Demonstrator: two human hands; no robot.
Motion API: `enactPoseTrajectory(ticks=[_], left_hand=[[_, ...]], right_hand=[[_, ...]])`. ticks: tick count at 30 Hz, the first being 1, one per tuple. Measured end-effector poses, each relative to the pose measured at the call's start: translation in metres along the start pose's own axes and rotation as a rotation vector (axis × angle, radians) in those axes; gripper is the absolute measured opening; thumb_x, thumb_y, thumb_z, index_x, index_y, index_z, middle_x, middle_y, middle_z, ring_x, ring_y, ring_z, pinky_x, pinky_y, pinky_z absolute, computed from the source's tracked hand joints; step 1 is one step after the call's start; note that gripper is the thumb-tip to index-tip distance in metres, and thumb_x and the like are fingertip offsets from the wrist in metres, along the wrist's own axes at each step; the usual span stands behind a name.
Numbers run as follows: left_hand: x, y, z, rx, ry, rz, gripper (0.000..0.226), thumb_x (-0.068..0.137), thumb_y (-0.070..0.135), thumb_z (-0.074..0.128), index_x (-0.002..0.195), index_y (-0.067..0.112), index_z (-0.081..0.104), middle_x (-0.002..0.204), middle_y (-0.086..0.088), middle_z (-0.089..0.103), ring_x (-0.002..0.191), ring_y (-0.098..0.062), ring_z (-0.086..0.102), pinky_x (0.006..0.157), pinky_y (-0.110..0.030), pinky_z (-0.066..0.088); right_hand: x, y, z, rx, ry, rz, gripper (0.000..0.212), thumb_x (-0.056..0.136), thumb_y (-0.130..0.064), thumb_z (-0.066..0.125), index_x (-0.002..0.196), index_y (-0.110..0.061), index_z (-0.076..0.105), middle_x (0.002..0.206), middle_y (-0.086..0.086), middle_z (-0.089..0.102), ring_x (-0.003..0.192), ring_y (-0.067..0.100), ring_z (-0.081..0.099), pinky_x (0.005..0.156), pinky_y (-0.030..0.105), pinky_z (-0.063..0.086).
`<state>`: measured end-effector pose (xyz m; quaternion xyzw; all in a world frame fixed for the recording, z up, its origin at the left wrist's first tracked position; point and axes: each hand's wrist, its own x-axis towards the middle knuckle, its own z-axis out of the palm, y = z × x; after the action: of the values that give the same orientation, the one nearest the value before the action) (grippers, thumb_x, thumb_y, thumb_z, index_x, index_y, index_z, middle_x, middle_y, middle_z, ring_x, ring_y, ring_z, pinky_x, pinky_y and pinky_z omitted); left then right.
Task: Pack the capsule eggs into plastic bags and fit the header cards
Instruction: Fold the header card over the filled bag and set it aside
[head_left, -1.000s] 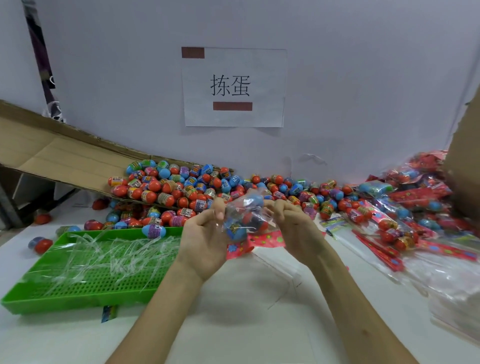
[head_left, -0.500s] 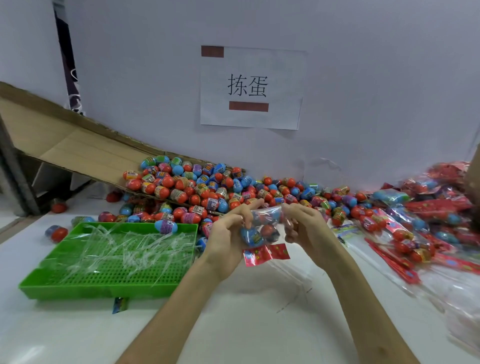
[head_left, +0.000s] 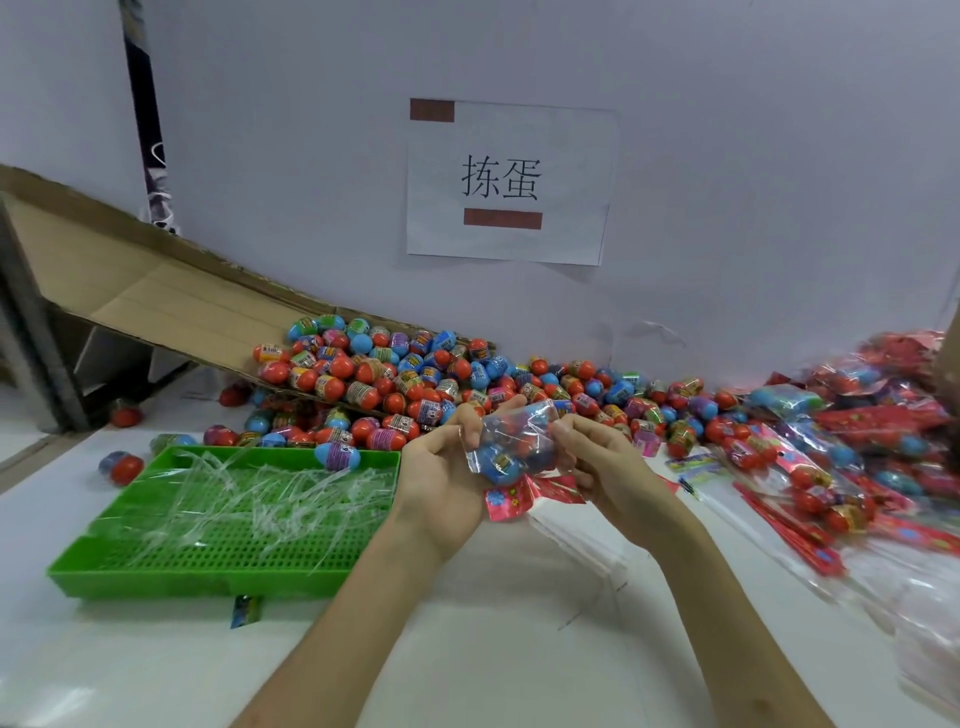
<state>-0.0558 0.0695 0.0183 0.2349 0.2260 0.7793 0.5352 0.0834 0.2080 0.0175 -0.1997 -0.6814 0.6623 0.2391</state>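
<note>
Gripping a small clear plastic bag (head_left: 511, 439) of blue and red capsule eggs (head_left: 498, 462) between both hands, raised above the middle of the white counter (head_left: 493, 649), just near of the big pile of loose eggs (head_left: 395, 369). With the left hand (head_left: 441, 467), cupping the bag's left side, grip curled onto the film, thumb on top. With the right hand (head_left: 608, 462), pinching the bag's right end, fingers bent onto it. At the bag's near edge, a red flower-printed header card (head_left: 519, 493), creased rather than flat.

Plenty to go wrong from here. Risk of an egg spilling onto the counter through a gaping bag mouth, given slick film, round contents and any slackening of either pinch. Risk too of seating the card crooked, or crumpling it further, if pressed against the bulging eggs. Cannot judge the card's fixing: stuck, or merely tucked in.

Containers next. In the held bag: at least one blue egg and something red, count unclear through glare. In the green perforated plastic tray (head_left: 208, 579) at left: a tangle of clear plastic strips (head_left: 249, 499), plus one blue-and-purple egg (head_left: 336, 455) perched on its far rim. On the sloping brown cardboard chute (head_left: 156, 296) at far left: the upper part of the loose pile. At right: a heap of finished red-carded packs (head_left: 831, 457).
</note>
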Motion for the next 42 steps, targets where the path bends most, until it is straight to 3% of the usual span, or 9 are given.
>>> enactPoseTrajectory(ticks=[3, 6, 12, 15, 17, 26, 32, 36, 42], left_hand=[[-0.002, 0.0, 0.001, -0.057, -0.036, -0.003, 0.026, 0.091, 0.008, 0.036, 0.067, 0.01, 0.045, 0.141, -0.027, 0.06, 0.122, -0.04, 0.067, 0.085, -0.043, 0.062], [-0.003, 0.0, 0.001, -0.092, -0.041, -0.002, 0.033, 0.097, 0.009, 0.029, 0.068, 0.009, 0.045, 0.141, -0.027, 0.06, 0.122, -0.042, 0.066, 0.082, -0.043, 0.062], [0.0, -0.001, -0.006, 0.005, -0.017, -0.02, 0.041, 0.101, 0.037, 0.052, 0.072, 0.011, 0.062, 0.113, -0.025, 0.074, 0.104, -0.034, 0.075, 0.077, -0.039, 0.062], [0.005, -0.006, -0.006, 0.075, 0.019, 0.002, 0.012, 0.091, 0.006, 0.062, 0.08, 0.011, 0.062, 0.121, -0.024, 0.072, 0.119, -0.034, 0.069, 0.085, -0.038, 0.062], [0.006, -0.008, -0.01, 0.051, 0.017, 0.027, 0.031, 0.083, -0.011, 0.058, 0.068, 0.016, 0.059, 0.115, -0.033, 0.066, 0.111, -0.03, 0.074, 0.083, -0.038, 0.063], [0.007, -0.007, -0.013, 0.042, -0.02, 0.017, 0.017, 0.092, -0.002, 0.053, 0.092, 0.015, 0.055, 0.142, -0.021, 0.062, 0.128, -0.038, 0.063, 0.097, -0.046, 0.056], [0.009, -0.008, -0.013, -0.061, 0.018, 0.006, 0.037, 0.09, -0.001, 0.053, 0.119, 0.015, 0.069, 0.14, -0.02, 0.064, 0.123, -0.038, 0.066, 0.089, -0.045, 0.062], [0.011, -0.008, -0.016, -0.049, -0.028, 0.009, 0.044, 0.092, 0.0, 0.053, 0.125, 0.02, 0.075, 0.141, -0.019, 0.063, 0.126, -0.038, 0.064, 0.088, -0.044, 0.061], [0.011, -0.01, -0.013, 0.092, 0.053, -0.092, 0.042, 0.095, 0.02, 0.066, 0.135, 0.01, 0.067, 0.134, -0.019, 0.068, 0.117, -0.031, 0.071, 0.088, -0.037, 0.061]], right_hand=[[0.0, 0.0, 0.003, 0.025, 0.001, -0.002, 0.036, 0.086, -0.046, 0.069, 0.087, -0.01, 0.065, 0.084, 0.016, 0.057, 0.071, 0.033, 0.049, 0.066, 0.029, 0.048], [0.0, -0.001, 0.007, 0.039, 0.014, -0.017, 0.027, 0.09, -0.04, 0.065, 0.087, -0.013, 0.067, 0.094, 0.011, 0.069, 0.085, 0.027, 0.067, 0.073, 0.031, 0.06], [-0.002, -0.002, 0.014, -0.146, 0.091, -0.07, 0.029, 0.1, -0.034, 0.055, 0.088, -0.008, 0.057, 0.084, 0.017, 0.054, 0.074, 0.031, 0.047, 0.059, 0.032, 0.041], [-0.003, 0.0, 0.017, -0.222, 0.11, -0.08, 0.028, 0.105, -0.033, 0.05, 0.089, -0.011, 0.055, 0.071, 0.001, 0.054, 0.057, 0.013, 0.05, 0.049, 0.023, 0.039], [0.0, 0.003, 0.021, -0.233, 0.133, -0.059, 0.029, 0.106, -0.036, 0.049, 0.095, -0.009, 0.054, 0.068, -0.004, 0.052, 0.052, 0.007, 0.048, 0.046, 0.021, 0.039], [0.003, 0.008, 0.022, 0.209, 0.034, 0.352, 0.046, 0.095, -0.055, 0.06, 0.085, -0.014, 0.078, 0.068, 0.004, 0.056, 0.05, 0.012, 0.042, 0.043, 0.023, 0.036], [0.003, 0.007, 0.027, 0.41, -0.002, 0.271, 0.036, 0.102, -0.033, 0.053, 0.111, -0.004, 0.072, 0.09, 0.015, 0.055, 0.067, 0.017, 0.049, 0.053, 0.027, 0.054], [0.003, 0.006, 0.028, 0.443, -0.001, 0.194, 0.023, 0.104, -0.023, 0.051, 0.103, -0.008, 0.069, 0.069, 0.0, 0.063, 0.049, 0.007, 0.051, 0.042, 0.019, 0.045], [0.005, 0.009, 0.03, 0.393, 0.138, 0.127, 0.027, 0.104, -0.025, 0.052, 0.112, -0.005, 0.068, 0.087, 0.006, 0.068, 0.067, 0.011, 0.058, 0.06, 0.024, 0.047]])
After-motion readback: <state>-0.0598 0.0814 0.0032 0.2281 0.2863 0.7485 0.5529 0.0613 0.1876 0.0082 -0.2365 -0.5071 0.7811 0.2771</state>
